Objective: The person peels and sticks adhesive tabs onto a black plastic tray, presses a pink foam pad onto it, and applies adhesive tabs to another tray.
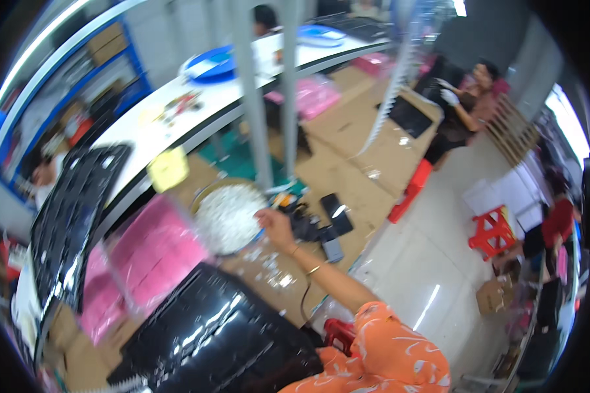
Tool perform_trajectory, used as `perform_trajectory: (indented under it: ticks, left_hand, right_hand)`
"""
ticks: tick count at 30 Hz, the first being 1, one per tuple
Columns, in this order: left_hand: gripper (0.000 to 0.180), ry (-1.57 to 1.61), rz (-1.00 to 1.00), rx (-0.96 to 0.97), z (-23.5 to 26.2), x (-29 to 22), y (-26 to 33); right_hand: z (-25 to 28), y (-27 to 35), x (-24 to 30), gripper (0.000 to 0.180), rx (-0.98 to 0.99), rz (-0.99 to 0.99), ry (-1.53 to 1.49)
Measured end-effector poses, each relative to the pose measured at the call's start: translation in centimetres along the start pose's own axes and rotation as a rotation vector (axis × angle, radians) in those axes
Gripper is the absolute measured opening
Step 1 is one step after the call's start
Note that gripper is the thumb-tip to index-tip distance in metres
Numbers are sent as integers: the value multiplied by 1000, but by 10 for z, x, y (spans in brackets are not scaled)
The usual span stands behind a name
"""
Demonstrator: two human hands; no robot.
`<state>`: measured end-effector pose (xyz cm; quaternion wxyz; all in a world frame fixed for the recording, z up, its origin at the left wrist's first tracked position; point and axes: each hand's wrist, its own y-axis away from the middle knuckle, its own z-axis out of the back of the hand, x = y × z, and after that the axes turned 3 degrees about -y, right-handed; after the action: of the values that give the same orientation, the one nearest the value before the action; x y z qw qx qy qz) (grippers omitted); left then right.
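The right hand [273,223] is reaching into a bowl [210,191] of tiny white bits [228,216]; its grip is too blurry to tell. The bits look light and loose, best pinched.

A clear plastic bag of pink packets [152,252] lay on the flattened cardboard at the lower left, beside the bowl of small white parts. A second clear bag of pink packets [316,97] sat further back under the white bench, and a third pink package [372,63] lay beyond it near the far end. A square yellow label [168,168] hung at the edge of the white bench. 2 dark phones [334,226] with black screens lay on the cardboard just right of the bowl. A small brown cardboard box [490,296] stood on the pale floor at the right. Brown cartons [106,40] sat on the blue shelving at the upper left.
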<state>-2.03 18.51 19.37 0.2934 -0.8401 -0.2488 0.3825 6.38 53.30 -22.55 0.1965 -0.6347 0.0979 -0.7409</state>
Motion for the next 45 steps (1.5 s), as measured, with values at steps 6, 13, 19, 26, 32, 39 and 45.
perform_trajectory:
  ticks: [6,13,19,26,32,39,45]
  left_hand:
    - [24,65,271,-2,17,29,-9]
    - [26,-171,259,-191,3,27,-25]
    - [8,-226,306,-154,8,4,-27]
    - [16,-166,506,102,43,-1,-44]
    - [15,-221,450,74,48,23,-33]
    - [13,-300,401,-26,39,36,-16]
    - [14,-175,459,123,57,40,-23]
  right_hand:
    - [50,6,-23,11,-123,-179,-12]
    - [122,-3,-73,19,-295,-90,352]
    - [192,10,-147,96,-164,-414,1006]
    - [220,15,-147,106,24,-578,1029]
    - [200,25,-126,99,-23,-586,1011]
    - [208,29,-137,94,-90,-494,1018]
    - [198,24,-145,95,-69,-450,947]
